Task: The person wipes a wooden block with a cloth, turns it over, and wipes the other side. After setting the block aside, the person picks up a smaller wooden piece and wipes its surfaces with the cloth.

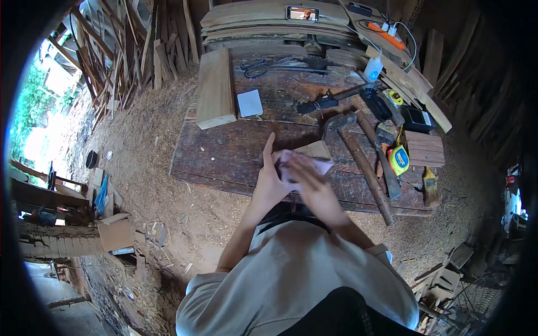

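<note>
My left hand (268, 178) rests on the dark wooden workbench (224, 151), its index finger pointing up, and holds the left side of a pale pink sheet (323, 165), likely sandpaper. My right hand (311, 182) lies flat over that sheet and presses it down. Under the sheet sits a small light wooden block (315, 149), only its top corner showing. Both hands are close together at the bench's near edge.
A hammer (358, 157) lies right of the hands, with a yellow tape measure (398, 160), a brush (430, 187) and a small slatted piece (424, 148). A plank (214, 89), white pad (250, 103), scissors (263, 66), phone (302, 13) and stacked boards lie farther back. Sawdust covers the ground.
</note>
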Tool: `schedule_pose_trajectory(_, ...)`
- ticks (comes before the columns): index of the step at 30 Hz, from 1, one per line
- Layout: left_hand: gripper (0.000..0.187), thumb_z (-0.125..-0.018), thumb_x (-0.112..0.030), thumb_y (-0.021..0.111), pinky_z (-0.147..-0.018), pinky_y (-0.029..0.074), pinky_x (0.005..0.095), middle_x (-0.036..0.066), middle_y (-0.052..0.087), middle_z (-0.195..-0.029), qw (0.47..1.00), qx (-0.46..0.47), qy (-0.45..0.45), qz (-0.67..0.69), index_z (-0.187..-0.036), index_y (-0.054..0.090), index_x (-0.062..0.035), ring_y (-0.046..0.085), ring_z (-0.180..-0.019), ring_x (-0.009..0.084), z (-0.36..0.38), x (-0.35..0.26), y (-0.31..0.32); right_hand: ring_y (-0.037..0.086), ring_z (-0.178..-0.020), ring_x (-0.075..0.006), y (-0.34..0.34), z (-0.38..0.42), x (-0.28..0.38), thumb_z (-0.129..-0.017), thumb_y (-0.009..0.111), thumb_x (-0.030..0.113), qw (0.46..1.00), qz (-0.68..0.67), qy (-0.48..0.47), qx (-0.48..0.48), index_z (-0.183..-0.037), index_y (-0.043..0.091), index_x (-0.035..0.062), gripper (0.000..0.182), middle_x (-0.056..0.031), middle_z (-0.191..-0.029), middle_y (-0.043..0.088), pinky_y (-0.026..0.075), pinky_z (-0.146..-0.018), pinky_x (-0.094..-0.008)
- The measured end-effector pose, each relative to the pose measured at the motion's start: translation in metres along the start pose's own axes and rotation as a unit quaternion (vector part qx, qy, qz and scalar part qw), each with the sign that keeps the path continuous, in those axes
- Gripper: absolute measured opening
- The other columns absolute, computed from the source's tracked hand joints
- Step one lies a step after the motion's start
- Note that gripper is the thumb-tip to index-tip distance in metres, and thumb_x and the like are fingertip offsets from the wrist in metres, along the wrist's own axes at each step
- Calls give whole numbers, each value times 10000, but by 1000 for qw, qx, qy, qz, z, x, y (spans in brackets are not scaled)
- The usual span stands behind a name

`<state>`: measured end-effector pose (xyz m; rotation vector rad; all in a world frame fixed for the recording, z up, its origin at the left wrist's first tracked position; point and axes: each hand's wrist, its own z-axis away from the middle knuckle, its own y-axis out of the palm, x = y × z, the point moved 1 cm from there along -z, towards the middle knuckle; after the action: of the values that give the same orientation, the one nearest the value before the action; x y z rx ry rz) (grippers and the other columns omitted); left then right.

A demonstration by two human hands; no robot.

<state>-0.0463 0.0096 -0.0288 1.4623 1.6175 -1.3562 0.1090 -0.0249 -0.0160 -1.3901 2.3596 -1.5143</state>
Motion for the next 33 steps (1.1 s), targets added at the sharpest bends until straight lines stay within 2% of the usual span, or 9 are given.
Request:
schedule_pose_trajectory(4,1238,-675,-170,901,-955,510,409,209,641,-1141,1000,1,12,-19,-1565,46,-67,645,-1090,337,-3,-2,6,428,-1385,-377,-32,-6,-20,-729,608,-74,995,20,92,-28,-1318,530,-75,594,-219,-1436,491,344,-1168,-468)
schedule_pose_trajectory(7,1207,-698,-140,875,-958,509,408,214,636,-1161,1000,8,-9,-22,-1565,39,-66,643,-1106,344,-1,-1,5,421,-1387,-380,-10,-5,-12,-745,596,-75,993,6,119,-24,-1315,530,-77,574,-225,-1438,486,340,-1168,-480)
schedule_pose_trajectory(12,1187,-708,-131,862,-966,508,409,220,629,-1182,999,17,-39,27,-1566,45,-74,636,-1131,350,1,-3,-3,412,-1402,-355,7,-11,13,-741,584,-60,999,-8,27,-17,-1323,537,-68,583,-210,-1452,482,334,-1178,-453)
schedule_pose_trajectory(14,1195,-702,-140,871,-968,509,410,222,627,-1187,999,21,-43,19,-1566,47,-76,634,-1136,350,1,-3,-2,432,-1388,-357,-12,-11,5,-730,586,-74,996,-83,42,-13,-1315,543,-73,586,-206,-1448,489,330,-1178,-465)
schedule_pose_trajectory(18,1230,-675,-155,901,-972,507,415,224,626,-1191,1000,10,2,-14,-1563,54,-70,634,-1138,353,-2,-4,4,414,-1389,-389,-31,-9,-23,-737,594,-67,994,-7,102,-34,-1329,539,-64,594,-222,-1448,480,320,-1180,-475)
schedule_pose_trajectory(21,1245,-663,-167,921,-1028,476,385,203,648,-1194,1000,6,-23,-9,-1562,66,-55,632,-1151,276,-1,-1,6,407,-1399,-386,-11,-10,-9,-737,582,-119,990,-22,136,-32,-1314,565,-44,582,-204,-1417,526,310,-1182,-469)
schedule_pose_trajectory(23,1207,-686,-121,878,-971,507,425,239,616,-1237,999,4,-39,30,-1566,54,-78,624,-1162,360,1,1,4,380,-1419,-370,9,-13,4,-728,608,-68,997,-22,70,-19,-1320,540,-65,596,-235,-1459,464,292,-1195,-477)
schedule_pose_trajectory(27,1200,-687,-107,870,-973,505,429,242,615,-1234,994,14,-101,35,-1566,55,-76,623,-1163,364,2,-3,-2,404,-1404,-369,2,-12,3,-700,617,-93,997,-57,49,-18,-1292,560,-52,597,-227,-1452,476,326,-1179,-466)
schedule_pose_trajectory(33,1217,-674,-136,885,-984,498,430,245,619,-1222,1000,7,-7,-12,-1569,61,-89,617,-1166,375,-1,-4,5,466,-1355,-384,-30,-6,-25,-751,573,-123,990,-1,125,-62,-1329,562,-20,587,-212,-1404,533,367,-1147,-462)
